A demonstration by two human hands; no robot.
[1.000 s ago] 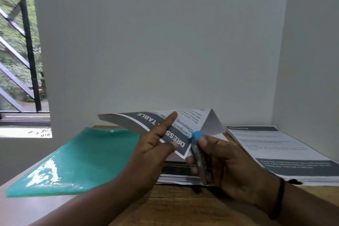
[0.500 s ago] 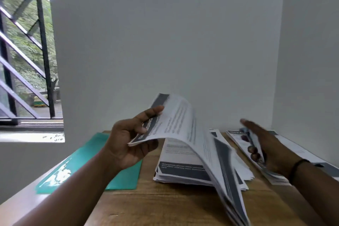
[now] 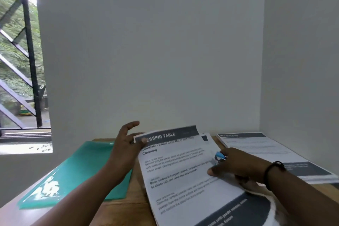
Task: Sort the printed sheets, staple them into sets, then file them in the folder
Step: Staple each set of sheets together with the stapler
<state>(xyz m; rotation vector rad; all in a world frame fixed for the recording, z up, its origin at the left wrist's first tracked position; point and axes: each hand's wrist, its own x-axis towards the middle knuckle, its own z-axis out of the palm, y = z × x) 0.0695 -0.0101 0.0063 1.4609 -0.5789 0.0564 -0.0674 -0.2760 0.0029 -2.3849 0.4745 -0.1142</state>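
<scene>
Left hand (image 3: 126, 145) is pinching the top-left corner of the stapled set (image 3: 185, 174), thumb lying on the dark "DRESSING TABLE" header band, fingers going behind the sheets except the index finger, which is sticking up free. Right hand (image 3: 236, 167) is lying on the right edge of that set, fingers curling round a stapler (image 3: 219, 156) of which only the blue end is showing between thumb and index; the rest is hidden in the palm. A black band (image 3: 271, 172) is sitting on the right wrist. The set is lying tilted over the middle of the wooden counter (image 3: 128, 211), title "Compact Powder Case Mirror... Cleaning" readable, dark footer band at the near end curling slightly. Under the set, more loose sheets (image 3: 206, 138) are poking out at the far right corner; cannot tell how many. Right of the set, a separate paper stack (image 3: 266, 154) with a dark header and dark footer band is lying flat against the right wall. Left of the set, a green translucent folder (image 3: 73, 174) is lying flat on the counter, closed, its near-right corner just beside the left forearm. Further left of the set, a window with a black metal grille (image 3: 29, 57) is showing blurred greenery outside.
</scene>
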